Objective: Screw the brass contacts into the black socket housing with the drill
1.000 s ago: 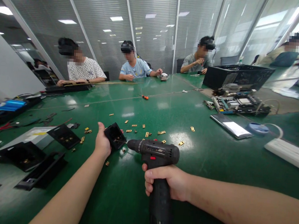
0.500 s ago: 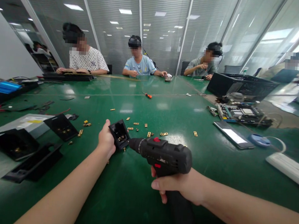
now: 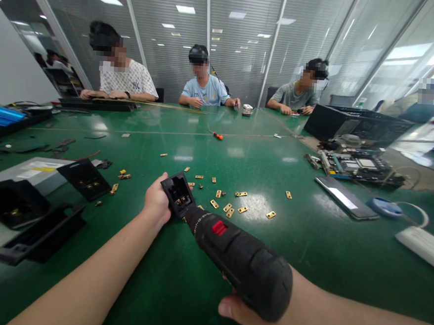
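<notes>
My left hand (image 3: 158, 199) is closed on the side of a small black plastic box (image 3: 178, 193), its open face tilted toward me. Brass-coloured parts show inside the box. My right hand (image 3: 244, 310) grips a black cordless drill (image 3: 240, 255) with a red switch on top. The drill's nose points at the lower edge of the box; whether its bit touches a screw is hidden. Small brass plates (image 3: 227, 208) with holes lie scattered beyond and to the right of the box.
More black plastic housings (image 3: 85, 180) and a metal case (image 3: 34, 172) lie at left. To the right are a phone (image 3: 344, 197), a circuit board (image 3: 361, 165), a white power strip (image 3: 422, 246) and a black computer case (image 3: 353, 125). An orange screwdriver (image 3: 218, 136) lies farther back. Several people sit around the table.
The drill has swung so its back end is lower and nearer me, uncovering more brass plates. The box stays in my left hand, shifted slightly right in view.
</notes>
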